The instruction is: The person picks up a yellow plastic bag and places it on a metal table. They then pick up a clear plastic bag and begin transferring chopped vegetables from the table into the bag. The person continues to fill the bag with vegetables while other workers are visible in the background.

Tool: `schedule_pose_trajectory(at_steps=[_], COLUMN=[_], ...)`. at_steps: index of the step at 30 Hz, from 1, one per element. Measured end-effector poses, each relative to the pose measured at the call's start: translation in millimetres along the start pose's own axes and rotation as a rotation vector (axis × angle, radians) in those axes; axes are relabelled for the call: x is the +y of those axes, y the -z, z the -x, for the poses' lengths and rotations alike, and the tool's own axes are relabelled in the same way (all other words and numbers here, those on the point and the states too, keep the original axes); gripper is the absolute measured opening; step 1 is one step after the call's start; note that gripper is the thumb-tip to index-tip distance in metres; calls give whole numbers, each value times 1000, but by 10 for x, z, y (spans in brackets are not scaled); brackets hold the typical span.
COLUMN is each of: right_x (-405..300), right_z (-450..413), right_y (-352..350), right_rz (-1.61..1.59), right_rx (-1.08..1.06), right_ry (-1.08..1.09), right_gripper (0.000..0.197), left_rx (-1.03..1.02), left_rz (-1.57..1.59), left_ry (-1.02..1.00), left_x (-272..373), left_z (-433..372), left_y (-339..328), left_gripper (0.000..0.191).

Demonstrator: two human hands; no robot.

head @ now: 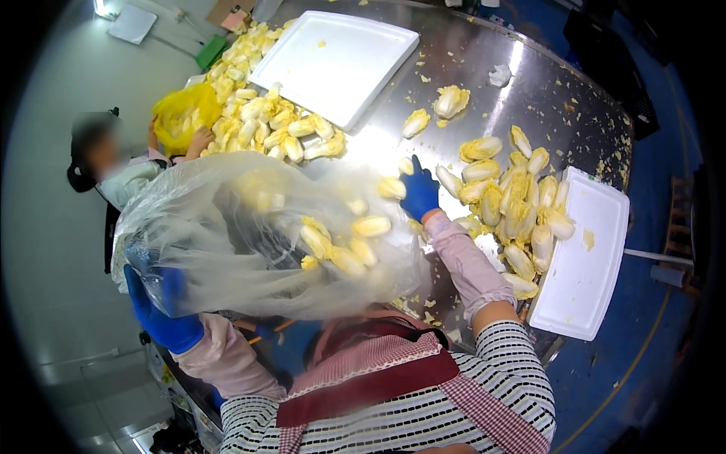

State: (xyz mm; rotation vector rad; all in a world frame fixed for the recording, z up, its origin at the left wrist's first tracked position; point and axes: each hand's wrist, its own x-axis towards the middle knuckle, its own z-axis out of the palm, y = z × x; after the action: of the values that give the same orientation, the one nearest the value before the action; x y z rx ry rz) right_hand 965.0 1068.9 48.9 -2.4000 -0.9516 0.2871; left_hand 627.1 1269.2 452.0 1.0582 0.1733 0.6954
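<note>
A large clear plastic bag stretches across the space before me, with several small napa cabbages visible in it or through its film. My left hand, in a blue glove, grips the bag's left end; some fingers show blurred through the film. At the bag's right side, over the metal table, is my right hand, also blue-gloved, one finger extended. A pale cabbage lies right against its left side; whether the fingers close on it is hidden. Right of this hand lies a heap of yellow-white cabbages.
A white foam tray or lid lies at the back beside a larger cabbage pile. Another white foam piece sits at the table's right edge. Leaf scraps litter the steel table. At left, a co-worker holds a yellow bag.
</note>
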Motion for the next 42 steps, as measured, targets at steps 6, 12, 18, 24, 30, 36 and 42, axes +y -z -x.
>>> schedule_pose_trajectory(at_steps=[6, 12, 18, 24, 30, 36, 42], right_x=[-37, -900, 1397, 1462, 1275, 113, -1238], right_z=[278, 632, -249, -486, -467, 6, 653], right_y=[152, 612, 906, 1301, 1332, 1005, 332], right_rz=[-475, -648, 442, 461, 342, -1139, -809], right_rx=[470, -185, -55, -271, -76, -279, -381], right_ry=[-41, 303, -50, 1, -282, 137, 307], right_gripper=[56, 80, 87, 97, 78, 74, 83], left_rx=[-5, -41, -68, 52, -82, -1, 276], left_rz=[51, -152, -98, -124, -202, -62, -1221], left_ry=[43, -4, 12, -27, -83, 59, -428], left_x=[-287, -323, -357, -357, -293, -310, -254], left_z=[-147, -234, -339, -290, -383, -483, -480], left_y=[11, -106, -48, -95, -316, -522, -688], left_gripper=[41, 40, 39, 39, 42, 44, 43])
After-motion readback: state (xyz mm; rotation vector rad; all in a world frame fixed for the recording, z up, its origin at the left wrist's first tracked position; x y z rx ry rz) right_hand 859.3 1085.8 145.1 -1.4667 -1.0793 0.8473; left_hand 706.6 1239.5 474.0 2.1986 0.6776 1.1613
